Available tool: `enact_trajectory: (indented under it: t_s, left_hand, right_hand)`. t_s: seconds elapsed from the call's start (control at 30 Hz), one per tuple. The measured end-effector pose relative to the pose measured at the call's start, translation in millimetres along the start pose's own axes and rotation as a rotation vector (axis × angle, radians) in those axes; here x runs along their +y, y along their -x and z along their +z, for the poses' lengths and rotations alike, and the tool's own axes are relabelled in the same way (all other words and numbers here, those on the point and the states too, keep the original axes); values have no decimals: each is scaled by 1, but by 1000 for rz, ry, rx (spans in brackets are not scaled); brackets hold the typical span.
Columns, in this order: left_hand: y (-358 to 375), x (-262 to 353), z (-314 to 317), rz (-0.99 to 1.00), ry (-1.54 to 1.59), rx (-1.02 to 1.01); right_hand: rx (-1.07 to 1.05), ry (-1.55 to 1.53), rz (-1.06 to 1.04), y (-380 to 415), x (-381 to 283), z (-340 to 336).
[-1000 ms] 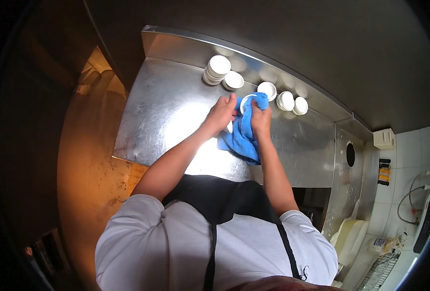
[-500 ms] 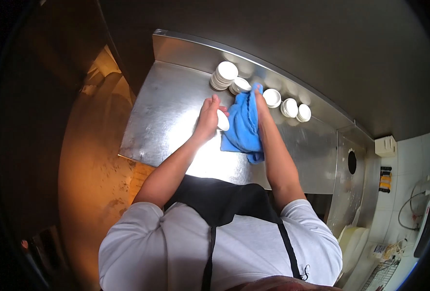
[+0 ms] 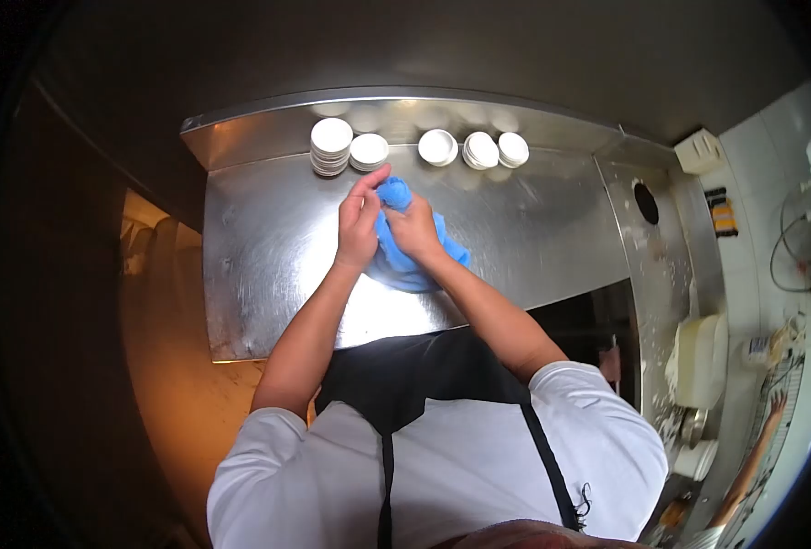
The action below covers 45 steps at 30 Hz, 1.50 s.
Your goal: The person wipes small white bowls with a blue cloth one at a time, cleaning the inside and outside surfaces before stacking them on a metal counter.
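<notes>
Both hands are closed on a blue cloth (image 3: 403, 245) held above the steel counter (image 3: 259, 247). The left hand (image 3: 358, 224) grips the cloth's left side, fingers curled; the right hand (image 3: 414, 229) clamps it from the right, the two hands touching. Whether a dish sits inside the bundled cloth cannot be told.

Along the counter's back edge stand small white dishes, all apparently empty: a tall stack (image 3: 330, 146) at far left, a single dish (image 3: 369, 151) just beside it, another dish (image 3: 438, 146), then two short stacks (image 3: 481, 150) (image 3: 513, 149) touching each other.
</notes>
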<state>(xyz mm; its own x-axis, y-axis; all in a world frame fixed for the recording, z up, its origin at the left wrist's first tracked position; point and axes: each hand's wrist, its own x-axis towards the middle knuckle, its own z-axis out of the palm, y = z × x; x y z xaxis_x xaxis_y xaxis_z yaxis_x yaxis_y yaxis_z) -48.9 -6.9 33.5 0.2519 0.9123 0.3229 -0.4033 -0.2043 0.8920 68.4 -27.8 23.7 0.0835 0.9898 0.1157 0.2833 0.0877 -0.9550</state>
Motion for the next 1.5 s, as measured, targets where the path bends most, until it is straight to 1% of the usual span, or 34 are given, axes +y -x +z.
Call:
enact_trajectory:
  t_s: [0.03, 0.07, 0.1, 0.2, 0.23, 0.27, 0.33, 0.37, 0.4, 0.47, 0.53, 0.63, 0.67, 0.73, 0.77, 0.8, 0.83, 0.87, 0.9, 0.93, 1.0, 1.07, 1.17, 1.2, 1.3, 1.33, 1.37, 1.43, 1.5]
  left_hand:
    - [-3, 2, 1, -13, -104, 28]
    - [-5, -7, 0, -24, -5, 46]
    - [-4, -6, 0, -62, 1, 47]
    - [-5, -6, 8, -172, 19, -7]
    - [-1, -5, 8, -194, 2, -40]
    - [-1, -3, 9, -178, -77, -89]
    - [-1, 2, 12, -149, -259, -192]
    - [0, 2, 11, -109, -330, -222]
    - [2, -2, 6, -73, -367, -237]
    - [4, -22, -5, -21, -236, -178]
    - [3, -20, -4, -208, 37, -19]
    - [0, -27, -6, -160, -101, -37]
    - [6, -27, -8, -236, -100, -18]
    - [9, -30, -1, -229, -66, -68]
    - [11, -32, -4, -220, -66, -64]
    - [10, -33, -1, -181, -106, -125]
    - [8, -33, 3, -136, -160, -163]
    - [10, -30, 1, -84, -298, -168]
    - [11, -36, -4, -27, -451, -140]
    - [16, -47, -6, 30, -506, -63]
    - [20, -9, 12, -274, -281, 48]
    - [29, -10, 4, -325, -219, 117]
    - [38, -17, -7, -376, -201, 189]
    - [40, -16, -9, -374, -201, 213]
    - [47, -8, -17, -376, -216, 244]
    - [51, -6, -20, -380, -223, 271]
    - [54, -4, -23, -385, -228, 297]
    - [60, 0, -30, -394, -236, 336]
    - [66, 0, -37, -405, -235, 357]
  right_hand:
    - [47, -37, 1, 6, -2, 1]
    - [88, -73, -2, 12, -5, 1]
    - [127, -106, -7, 15, -10, 1]
    - [169, -151, -160, 12, 4, 4]
    - [216, -61, -121, 12, 3, 2]
    - [285, 30, -77, 11, 2, -2]
    - [216, 1, 2, 7, 2, -10]
    - [331, -39, 138, 1, 19, -1]
    - [268, -304, 394, 2, 3, -11]
    - [331, -638, 172, 6, -5, -3]
    - [90, -1031, 104, 15, -17, -2]
    - [61, -572, 64, 27, -24, -5]
    - [75, -455, 140, 27, -21, -11]
    - [200, -190, 236, 33, -19, -23]
    - [228, -65, 276, 30, -15, -20]
    - [269, 0, 257, 20, 18, -7]
    - [263, -4, 156, 12, 52, 4]
    - [288, -166, 97, 23, 19, -15]
    - [192, -26, 275, 16, 32, -20]
    - [248, 118, 207, 8, 41, -21]
    - [294, -15, 310, -16, 38, -34]
    - [185, 338, 198, -41, 61, -35]
    - [177, 207, 296, -70, 29, -28]
    - [129, 212, 275, -81, 28, -26]
    - [115, 290, 368, -110, 36, -12]
    - [46, 259, 398, -115, 37, -13]
    - [10, 27, 515, -113, 41, -17]
    - [-56, -442, 744, -89, 9, -34]
    - [-102, -802, 655, -64, 25, -54]
